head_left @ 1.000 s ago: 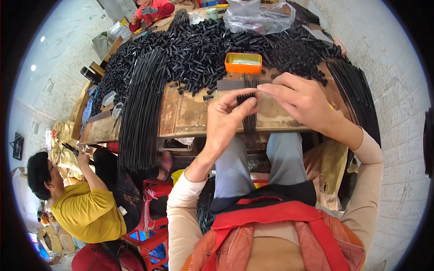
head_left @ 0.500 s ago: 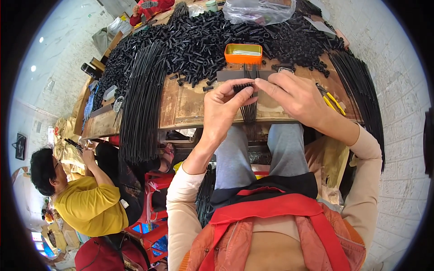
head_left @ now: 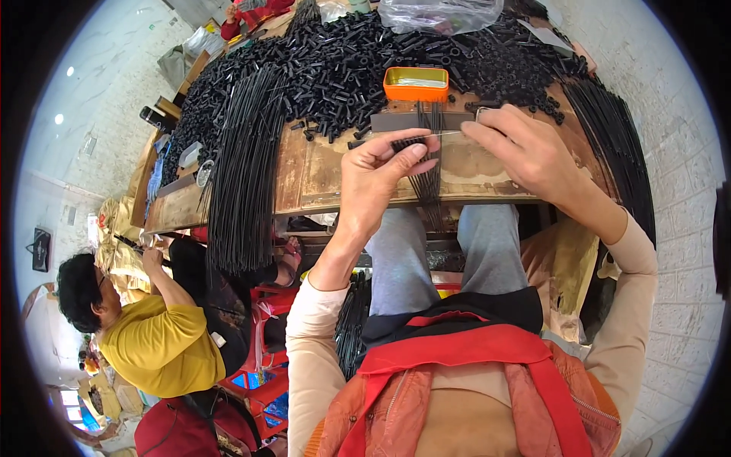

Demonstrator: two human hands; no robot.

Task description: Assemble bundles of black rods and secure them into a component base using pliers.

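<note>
Black ribbed piece (head_left: 410, 142) is looking light, stiff, grippable by its sides; left hand (head_left: 373, 169) is pinching it, right hand (head_left: 525, 154) is holding a thin, probably springy strand (head_left: 448, 134).

Bright light is filling the scene, and two white spots (head_left: 71, 71) are glaring on the pale left wall (head_left: 114, 99). The plastic bag (head_left: 442, 18) is catching highlights. Shadow is darkening the space beneath the surface (head_left: 324, 171). Fisheye distortion is bending the right wall (head_left: 678, 190) toward a black rim.
</note>
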